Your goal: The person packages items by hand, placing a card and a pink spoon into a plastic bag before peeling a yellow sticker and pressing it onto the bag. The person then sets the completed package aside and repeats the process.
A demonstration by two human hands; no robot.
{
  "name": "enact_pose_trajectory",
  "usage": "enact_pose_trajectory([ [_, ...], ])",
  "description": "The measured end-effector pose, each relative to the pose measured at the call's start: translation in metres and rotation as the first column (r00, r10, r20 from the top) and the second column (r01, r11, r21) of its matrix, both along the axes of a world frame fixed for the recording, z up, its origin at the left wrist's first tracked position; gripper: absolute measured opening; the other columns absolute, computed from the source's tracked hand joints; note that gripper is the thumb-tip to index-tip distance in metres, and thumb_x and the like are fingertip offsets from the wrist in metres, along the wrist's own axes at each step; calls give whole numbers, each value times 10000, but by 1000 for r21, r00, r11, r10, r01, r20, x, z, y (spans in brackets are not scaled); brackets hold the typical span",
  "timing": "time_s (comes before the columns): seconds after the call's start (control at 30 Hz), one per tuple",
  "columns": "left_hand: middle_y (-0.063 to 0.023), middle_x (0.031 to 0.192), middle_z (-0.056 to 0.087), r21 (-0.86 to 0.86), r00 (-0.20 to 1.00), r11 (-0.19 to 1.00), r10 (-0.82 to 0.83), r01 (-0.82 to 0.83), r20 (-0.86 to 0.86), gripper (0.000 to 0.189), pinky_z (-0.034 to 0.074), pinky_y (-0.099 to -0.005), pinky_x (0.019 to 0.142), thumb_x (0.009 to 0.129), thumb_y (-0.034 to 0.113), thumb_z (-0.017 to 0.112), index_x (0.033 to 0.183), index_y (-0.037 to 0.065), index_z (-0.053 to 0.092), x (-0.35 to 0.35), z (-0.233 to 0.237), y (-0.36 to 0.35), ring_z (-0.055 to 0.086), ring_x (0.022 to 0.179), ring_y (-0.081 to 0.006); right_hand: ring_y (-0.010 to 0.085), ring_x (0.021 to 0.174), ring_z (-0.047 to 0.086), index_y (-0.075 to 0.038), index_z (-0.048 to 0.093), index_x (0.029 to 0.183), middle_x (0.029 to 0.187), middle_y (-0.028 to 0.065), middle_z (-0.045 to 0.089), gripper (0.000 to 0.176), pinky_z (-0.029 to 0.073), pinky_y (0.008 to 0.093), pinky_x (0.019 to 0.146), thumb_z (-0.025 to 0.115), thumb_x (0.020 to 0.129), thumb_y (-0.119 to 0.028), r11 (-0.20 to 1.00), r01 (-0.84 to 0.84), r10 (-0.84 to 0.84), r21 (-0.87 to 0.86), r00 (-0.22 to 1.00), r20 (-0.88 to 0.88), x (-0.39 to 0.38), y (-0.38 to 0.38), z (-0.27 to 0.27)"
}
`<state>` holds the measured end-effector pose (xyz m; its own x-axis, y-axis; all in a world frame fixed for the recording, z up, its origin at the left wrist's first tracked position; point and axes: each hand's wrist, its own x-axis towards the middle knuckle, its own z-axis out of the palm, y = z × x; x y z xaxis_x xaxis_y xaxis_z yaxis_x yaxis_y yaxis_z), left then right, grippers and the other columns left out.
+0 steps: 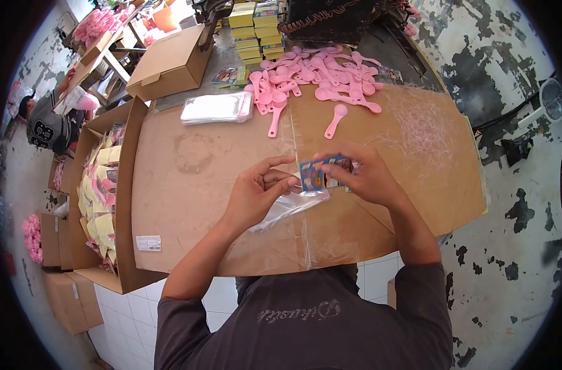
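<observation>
My right hand [364, 176] grips a blue printed card [315, 176] over the middle of the cardboard-covered table. Just left of it, my left hand [262, 188] is closed, thumb against fingers, at the top of a clear plastic bag [287, 208]. The card's left edge meets the fingertips of my left hand, close to the bag's mouth; whether it is inside the bag cannot be made out. Beyond my hands lies a single pink spoon [336, 121], with a heap of pink spoons [312, 71] behind it.
A stack of clear bags [217, 108] lies at the back left, near piled cards [254, 31]. An open carton [127, 246] of packed pieces borders the table's left side. A closed cardboard box [167, 61] stands behind. Plastic scraps [426, 123] lie at right.
</observation>
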<state>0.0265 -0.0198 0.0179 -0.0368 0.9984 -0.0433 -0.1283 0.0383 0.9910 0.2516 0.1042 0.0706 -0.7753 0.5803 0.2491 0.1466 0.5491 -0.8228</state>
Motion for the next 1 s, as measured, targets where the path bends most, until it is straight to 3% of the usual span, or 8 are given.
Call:
enact_pose_trajectory([
  [0.13, -154, 1058, 762, 66, 985, 997, -30, 42, -171, 460, 591, -281, 839, 997, 24, 679, 1430, -17, 528, 4, 2, -3, 741, 981, -171, 238, 816, 684, -57, 722, 1152, 1007, 112, 731, 257, 543, 349, 713, 753, 900, -96, 970, -187, 173, 154, 980, 102, -7, -2, -2],
  [0.23, -151, 1062, 758, 115, 984, 993, 5, 16, -178, 475, 581, -264, 816, 1003, 13, 664, 1451, -8, 507, 7, -3, -4, 731, 962, -147, 175, 744, 651, -36, 724, 1127, 964, 90, 736, 222, 523, 309, 676, 750, 917, -105, 986, -94, 100, 136, 994, -35, -20, -11, -19],
  [0.33, -143, 1059, 753, 85, 990, 993, 95, -86, -108, 488, 576, -252, 798, 1008, 11, 657, 1465, -3, 488, 4, 1, -4, 725, 935, -130, 102, 724, 628, -19, 719, 1122, 914, 54, 732, 214, 502, 263, 657, 749, 935, -120, 968, 104, -112, -228, 993, -25, -18, -7, -19],
  [0.43, -135, 1040, 753, 74, 988, 989, 130, -124, -84, 499, 572, -244, 768, 1008, 24, 662, 1473, 19, 482, 2, -2, -2, 724, 915, -125, 48, 715, 607, -1, 714, 1120, 872, 28, 724, 220, 488, 238, 636, 752, 946, -131, 941, 68, -65, -333, 998, 21, -10, 2, -27],
  [0.53, -132, 1033, 754, 78, 986, 992, 109, -100, -128, 511, 571, -254, 755, 1004, 38, 675, 1476, 29, 480, 4, -8, -2, 721, 909, -126, 51, 723, 611, 7, 716, 1112, 853, 30, 720, 218, 490, 242, 633, 754, 942, -124, 979, -14, 24, -203, 999, 48, -14, -3, -32],
  [0.73, -117, 998, 755, 88, 974, 995, 54, -36, -219, 537, 561, -271, 771, 993, 45, 689, 1485, 36, 473, -1, -12, -2, 695, 894, -102, 91, 777, 637, 3, 726, 1093, 906, 41, 720, 195, 506, 262, 675, 748, 944, -121, 936, 66, -47, -347, 997, 63, -18, 1, -34],
  [0.93, -89, 970, 747, 24, 985, 999, 33, -29, -168, 518, 551, -252, 760, 994, 33, 681, 1477, 41, 493, -4, -14, -1, 683, 876, -83, 253, 1063, 662, -2, 716, 1104, 1142, 108, 692, 173, 524, 384, 912, 682, 950, -72, 971, -239, 237, 2, 967, 92, -16, 16, -36],
  [1.0, -82, 979, 744, -17, 992, 999, 35, -37, -121, 508, 553, -244, 755, 998, 32, 676, 1473, 31, 495, -6, -12, -2, 683, 884, -80, 289, 1109, 652, -7, 707, 1128, 1156, 123, 696, 200, 518, 391, 943, 663, 933, -30, 956, -46, 9, 288, 991, 131, -15, 48, -49],
])
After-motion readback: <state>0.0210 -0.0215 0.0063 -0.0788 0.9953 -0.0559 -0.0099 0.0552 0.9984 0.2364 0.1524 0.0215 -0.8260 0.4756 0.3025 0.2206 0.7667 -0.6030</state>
